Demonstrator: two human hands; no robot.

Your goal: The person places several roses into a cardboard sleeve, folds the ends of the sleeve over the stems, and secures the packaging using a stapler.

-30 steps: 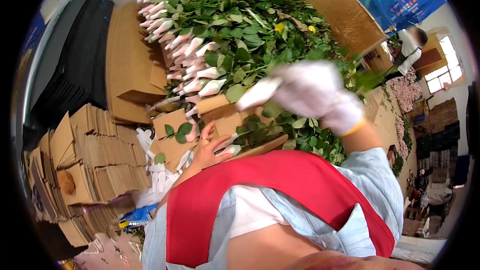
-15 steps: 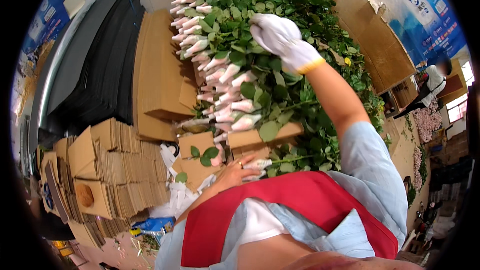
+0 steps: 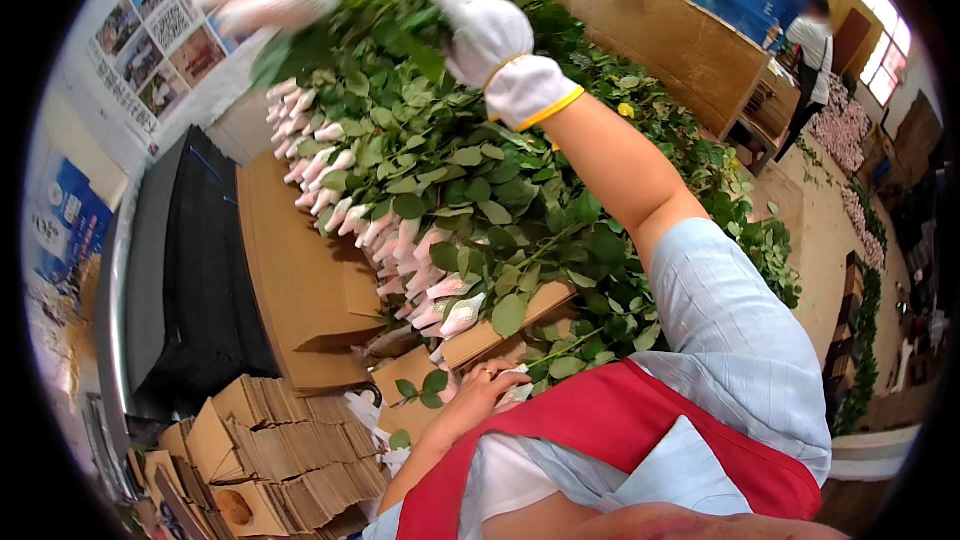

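Note:
In my right hand [image 3: 490, 45], which wears a white glove with a yellow cuff, leafy rose stems are gripped above the heap. Their wrapped buds [image 3: 275, 5] swing out at the upper left, smeared by motion. Close to my chest, my bare left hand [image 3: 475, 398], a ring on one finger, is curled on the pale wrapped bud of a rose [image 3: 517, 390]; its leafy stem runs right. Between the hands lies a big heap of roses [image 3: 480, 185], with their white-and-pink sleeved buds [image 3: 340, 215] all along its left side.
A cardboard piece [image 3: 520, 320] lies against the heap's near end. Stacked folded cardboard [image 3: 290, 450] and black sheets [image 3: 190, 280] stand at left. A tall cardboard panel [image 3: 660, 55] borders the far right side. Beyond it, another person [image 3: 808, 50] stands near more flowers.
My right hand has risen toward the far left and now lifts roses off the heap. The view has shifted, showing more of the wall posters. My left hand stays at the near bud.

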